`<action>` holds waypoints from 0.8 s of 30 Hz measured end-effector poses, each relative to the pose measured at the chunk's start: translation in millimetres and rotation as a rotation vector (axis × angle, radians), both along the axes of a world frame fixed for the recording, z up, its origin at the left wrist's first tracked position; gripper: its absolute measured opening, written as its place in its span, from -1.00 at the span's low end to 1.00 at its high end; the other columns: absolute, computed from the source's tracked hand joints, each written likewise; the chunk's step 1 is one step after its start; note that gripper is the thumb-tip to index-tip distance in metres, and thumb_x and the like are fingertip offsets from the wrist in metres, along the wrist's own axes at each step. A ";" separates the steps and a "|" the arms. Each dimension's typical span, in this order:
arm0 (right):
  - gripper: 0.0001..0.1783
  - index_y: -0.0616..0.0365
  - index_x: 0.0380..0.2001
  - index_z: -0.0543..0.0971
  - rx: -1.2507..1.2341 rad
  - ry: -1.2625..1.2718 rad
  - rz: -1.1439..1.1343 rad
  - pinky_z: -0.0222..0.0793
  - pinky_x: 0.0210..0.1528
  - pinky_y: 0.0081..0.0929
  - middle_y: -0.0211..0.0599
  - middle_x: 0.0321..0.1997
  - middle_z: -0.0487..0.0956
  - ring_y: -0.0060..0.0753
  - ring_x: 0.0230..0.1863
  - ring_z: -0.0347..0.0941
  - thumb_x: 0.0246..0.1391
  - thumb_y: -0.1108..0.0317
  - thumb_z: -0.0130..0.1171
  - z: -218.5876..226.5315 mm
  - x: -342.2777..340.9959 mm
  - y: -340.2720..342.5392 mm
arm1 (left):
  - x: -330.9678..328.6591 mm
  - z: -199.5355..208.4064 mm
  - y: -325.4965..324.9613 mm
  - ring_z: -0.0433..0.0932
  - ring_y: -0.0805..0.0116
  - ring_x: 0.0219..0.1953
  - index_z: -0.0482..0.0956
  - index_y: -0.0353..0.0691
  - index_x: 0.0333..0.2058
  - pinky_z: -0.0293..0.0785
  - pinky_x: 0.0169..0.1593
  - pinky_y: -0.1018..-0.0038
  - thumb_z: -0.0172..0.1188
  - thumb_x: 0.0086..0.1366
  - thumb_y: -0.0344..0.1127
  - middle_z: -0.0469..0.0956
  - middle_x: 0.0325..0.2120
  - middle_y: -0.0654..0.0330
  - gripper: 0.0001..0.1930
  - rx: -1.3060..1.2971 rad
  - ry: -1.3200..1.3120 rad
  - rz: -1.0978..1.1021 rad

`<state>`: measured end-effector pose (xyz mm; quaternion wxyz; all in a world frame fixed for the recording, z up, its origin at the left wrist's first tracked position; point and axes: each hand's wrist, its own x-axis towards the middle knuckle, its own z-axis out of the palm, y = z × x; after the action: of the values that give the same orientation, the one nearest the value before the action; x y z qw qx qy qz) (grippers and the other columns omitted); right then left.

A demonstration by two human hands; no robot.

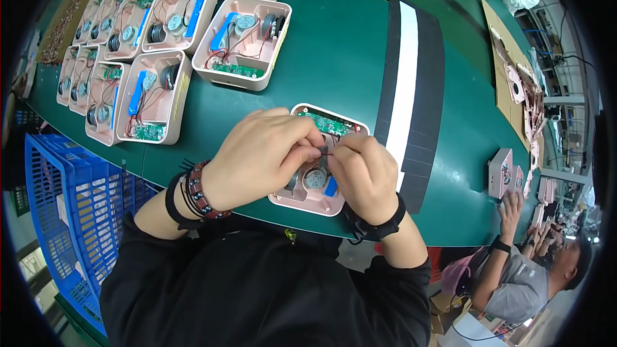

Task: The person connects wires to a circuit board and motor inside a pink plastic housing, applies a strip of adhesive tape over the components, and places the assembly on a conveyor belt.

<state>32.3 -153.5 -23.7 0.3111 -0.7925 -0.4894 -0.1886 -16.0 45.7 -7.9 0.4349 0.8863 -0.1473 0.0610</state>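
In front of me on the green table lies an open pink plastic housing (308,204), with a green circuit board (331,123) along its far side. Inside it sit a round grey motor-like part (315,178) and a blue strip-shaped part (331,187), partly covered by my fingers. My left hand (260,154) is closed in a pinch over the housing, thumb against forefinger, on a thin wire (328,153). Facing it, my right hand (366,170) pinches the same wire close by. Its fingertips are partly hidden, and the wire's end cannot be made out.
Several similar filled pink housings (243,83) stand at the far left. A black mat (421,122) with a white strip lies to the right. At the left is a blue crate (90,199). Another person's hand (512,209) is beside a pink housing (499,173) at the right.
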 end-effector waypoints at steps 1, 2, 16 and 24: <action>-0.71 0.17 -0.43 0.52 -0.005 0.005 0.007 0.31 -0.55 -0.51 -0.29 -0.33 0.51 -0.35 -0.48 0.46 -0.36 0.56 0.31 -0.3 1.6 -0.3 | 0.2 0.9 0.9 0.50 0.31 -0.45 0.55 -0.22 -0.35 0.37 -0.30 0.39 0.30 0.11 -0.43 0.58 -0.54 0.28 -0.87 -0.005 0.005 0.007; -0.73 0.16 -0.41 0.54 -0.007 -0.009 0.053 0.33 -0.51 -0.51 -0.31 -0.31 0.52 -0.36 -0.45 0.47 -0.32 0.52 0.28 0.1 3.7 -2.0 | 0.2 2.9 1.5 0.52 0.27 -0.42 0.55 -0.21 -0.35 0.38 -0.28 0.37 0.28 0.13 -0.40 0.59 -0.53 0.26 -0.88 -0.010 0.050 0.002; -0.73 0.19 -0.35 0.55 0.061 0.061 0.081 0.39 -0.48 -0.49 -0.32 -0.35 0.53 -0.39 -0.43 0.50 -0.23 0.53 0.31 -1.4 -0.1 -3.8 | -2.5 2.4 1.0 0.50 0.29 -0.40 0.58 -0.16 -0.43 0.28 -0.25 0.34 0.27 0.14 -0.35 0.55 -0.56 0.32 -0.94 -0.068 0.103 -0.045; -0.71 0.27 -0.35 0.52 0.110 0.259 0.007 0.38 -0.54 -0.50 -0.15 -0.29 0.48 -0.36 -0.52 0.48 -0.19 0.67 0.36 3.4 -3.6 4.3 | -7.1 3.4 -4.1 0.43 0.31 -0.41 0.55 -0.12 -0.43 0.16 -0.27 0.38 0.30 0.10 -0.39 0.52 -0.53 0.34 -0.91 0.018 0.051 0.013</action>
<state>28.6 -149.2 -20.4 0.4151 -0.7903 -0.4369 -0.1103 -23.1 41.6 -4.5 0.4300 0.8924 -0.1311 0.0400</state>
